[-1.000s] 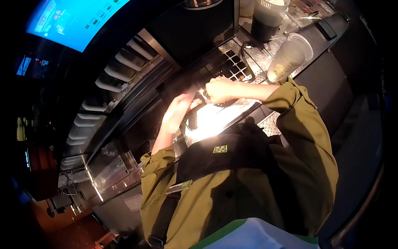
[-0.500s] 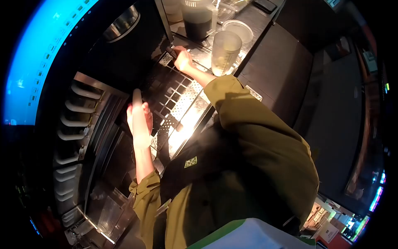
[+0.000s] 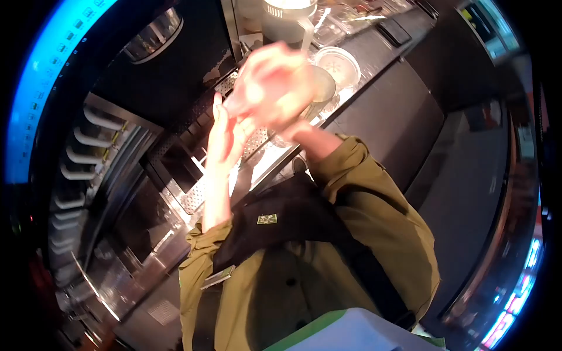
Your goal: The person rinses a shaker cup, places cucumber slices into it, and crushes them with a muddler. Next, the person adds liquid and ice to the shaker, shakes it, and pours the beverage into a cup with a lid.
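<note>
"Fingers (image 3: 217,106) first: how do they stand?"

"On the left hand (image 3: 224,140) they reach up and away from the wrist, more straight than curled. On the right hand (image 3: 272,88) blur smears them, so I cannot tell whether they are spread or closed."

"Holding anything?"

"Cannot tell for either. The two hands overlap in view, and whether they touch is unclear."

"What lies under them?"

"A perforated steel tray (image 3: 190,202) along the front edge of the counter (image 3: 372,48), with a dark grid (image 3: 198,162) partly hidden by the left hand and forearm."

"Nearest the right hand?"

"A clear cup (image 3: 326,85), partly covered by it. Just beyond the cup, near the front edge, is a round tub (image 3: 338,67). A handled jug (image 3: 285,23) stands farther back from that edge."

"And outward?"

"A dark flat rectangle (image 3: 393,33) lies by the front edge, towards the counter's right end. Past the tray's left end runs a row of pale curved handles (image 3: 92,140)."
</note>
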`<state>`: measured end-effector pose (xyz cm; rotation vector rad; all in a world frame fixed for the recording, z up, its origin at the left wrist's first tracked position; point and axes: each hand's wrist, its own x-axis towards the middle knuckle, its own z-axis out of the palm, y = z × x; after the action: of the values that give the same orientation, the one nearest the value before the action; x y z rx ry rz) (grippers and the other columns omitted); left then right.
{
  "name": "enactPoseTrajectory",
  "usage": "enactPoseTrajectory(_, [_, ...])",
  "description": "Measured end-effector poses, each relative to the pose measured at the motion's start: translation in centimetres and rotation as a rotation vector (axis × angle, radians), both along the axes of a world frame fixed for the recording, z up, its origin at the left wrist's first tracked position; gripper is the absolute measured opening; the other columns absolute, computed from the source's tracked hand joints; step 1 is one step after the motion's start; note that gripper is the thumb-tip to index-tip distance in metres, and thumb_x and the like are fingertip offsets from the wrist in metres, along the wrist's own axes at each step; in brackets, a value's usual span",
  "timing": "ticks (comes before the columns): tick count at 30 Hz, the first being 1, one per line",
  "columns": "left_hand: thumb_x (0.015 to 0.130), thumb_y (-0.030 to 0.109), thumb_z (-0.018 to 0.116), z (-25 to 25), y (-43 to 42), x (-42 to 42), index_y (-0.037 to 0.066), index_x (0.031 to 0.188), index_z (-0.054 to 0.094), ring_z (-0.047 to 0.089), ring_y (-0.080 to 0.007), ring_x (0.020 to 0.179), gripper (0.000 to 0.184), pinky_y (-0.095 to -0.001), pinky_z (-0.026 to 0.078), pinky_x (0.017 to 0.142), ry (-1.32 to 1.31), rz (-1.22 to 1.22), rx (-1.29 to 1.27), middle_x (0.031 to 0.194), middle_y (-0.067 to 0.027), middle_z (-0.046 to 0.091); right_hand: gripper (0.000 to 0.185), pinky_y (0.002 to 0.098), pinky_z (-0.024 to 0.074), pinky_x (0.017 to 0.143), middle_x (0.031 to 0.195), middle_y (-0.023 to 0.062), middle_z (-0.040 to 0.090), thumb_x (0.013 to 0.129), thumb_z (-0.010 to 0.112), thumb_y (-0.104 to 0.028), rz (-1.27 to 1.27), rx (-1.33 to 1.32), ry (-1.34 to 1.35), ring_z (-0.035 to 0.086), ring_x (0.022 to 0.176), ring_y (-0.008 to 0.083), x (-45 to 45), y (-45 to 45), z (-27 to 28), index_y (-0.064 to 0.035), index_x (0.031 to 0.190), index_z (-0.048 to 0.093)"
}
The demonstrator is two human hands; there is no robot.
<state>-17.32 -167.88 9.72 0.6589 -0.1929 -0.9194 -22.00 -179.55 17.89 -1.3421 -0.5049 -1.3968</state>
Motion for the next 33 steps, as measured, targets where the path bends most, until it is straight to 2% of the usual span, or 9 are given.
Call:
enactPoseTrajectory(5, [0.092,0.030,0.043,-8.1,-0.1,4.6,0.020,0.138,-0.001,0.054,-0.0337,0.102,0.064,-0.0429,0.048,0.084,-0.005,0.280,0.318,0.115,-0.0236,0.048,0.020,0.0285,0.0431,0.050,0.071,0.0085,0.046,0.073,0.054,-0.019,0.032,0.115,-0.128,0.049,0.060,0.0166,-5.2,-11.4,9.8,-0.0068,0.077,0.039])
enactPoseTrajectory(8, [0.082,0.040,0.056,-9.5,-0.5,4.0,0.014,0.140,-0.004,0.028,-0.0356,0.126,0.088,-0.0488,0.028,0.100,-0.901,0.233,1.992,0.133,-0.0281,0.029,0.020,0.0232,0.0353,0.047,0.058,0.0025,0.043,0.061,0.054,-0.026,-0.016,0.229,-0.144,0.043,0.053,0.0122,-10.8,-19.2,13.7,-0.0105,0.055,0.043])
enactPoseTrajectory(11, [0.077,0.048,0.059,-7.2,0.1,4.7,0.003,0.139,-0.001,0.014,-0.0403,0.130,0.096,-0.0434,0.018,0.105,-1.157,0.756,1.456,0.138,-0.0325,0.012,0.016,0.0201,0.0359,0.047,0.059,0.0001,0.051,0.060,0.058,-0.025,0.218,0.137,-0.097,0.048,0.054,0.0091,-15.1,-25.6,14.7,-0.0117,0.053,0.052])
enactPoseTrajectory(16, [0.061,0.031,0.078,6.0,-9.2,-3.3,0.006,0.139,-0.005,0.027,-0.0293,0.129,0.116,-0.0385,0.020,0.106,-1.147,0.654,0.508,0.138,-0.0178,0.028,0.013,0.0196,0.0366,0.046,0.068,0.0011,0.055,0.064,0.062,-0.021,0.624,0.156,-0.059,0.048,0.053,0.0070,-14.7,-26.1,13.6,-0.0090,0.065,0.057])
enactPoseTrajectory(18, [0.047,0.026,0.082,7.3,-12.1,-6.3,0.014,0.140,-0.004,0.021,-0.0325,0.131,0.127,-0.0425,0.020,0.106,-1.450,0.297,0.956,0.141,-0.0214,0.021,0.017,0.0208,0.0373,0.046,0.077,0.0036,0.054,0.066,0.065,-0.017,0.772,0.123,-0.023,0.046,0.053,0.0067,-13.1,-24.5,12.2,-0.0080,0.075,0.054])
enactPoseTrajectory(20, [0.048,0.040,0.081,4.6,-14.5,-6.9,0.003,0.138,0.010,0.028,-0.0349,0.127,0.120,-0.0420,0.019,0.107,-1.398,0.198,0.894,0.137,-0.0228,0.027,0.023,0.0237,0.0402,0.045,0.081,0.0077,0.053,0.071,0.064,-0.013,0.827,-0.002,0.103,0.047,0.054,0.0095,-9.6,-21.7,8.1,-0.0066,0.087,0.048])
enactPoseTrajectory(26, [0.054,0.030,0.075,2.7,-14.9,-5.3,0.003,0.120,0.043,0.047,-0.0318,0.108,0.078,-0.0412,0.034,0.097,-1.706,0.293,0.823,0.114,-0.0163,0.051,0.022,0.0299,0.0493,0.050,0.074,0.0150,0.049,0.080,0.052,-0.011,0.179,-0.166,0.428,0.053,0.056,0.0179,-7.4,-18.0,2.5,0.0003,0.095,0.041])
enactPoseTrajectory(29, [0.055,0.026,0.071,3.0,-15.2,-4.8,0.007,0.099,0.057,0.051,-0.0281,0.105,0.050,-0.0405,0.038,0.094,-1.692,0.303,0.766,0.106,-0.0106,0.057,0.023,0.0290,0.0478,0.049,0.074,0.0132,0.050,0.080,0.053,-0.013,0.274,-0.083,0.432,0.053,0.056,0.0171,-8.5,-19.8,4.3,-0.0005,0.096,0.042])
enactPoseTrajectory(33, [0.050,0.024,0.067,3.3,-14.5,-3.6,0.008,0.099,0.057,0.054,-0.0263,0.101,0.053,-0.0387,0.041,0.091,-1.709,0.077,0.634,0.105,-0.0083,0.058,0.024,0.0277,0.0458,0.047,0.075,0.0107,0.052,0.081,0.055,-0.016,0.537,-0.059,0.292,0.053,0.057,0.0161,-11.1,-21.7,8.0,-0.0015,0.097,0.044])
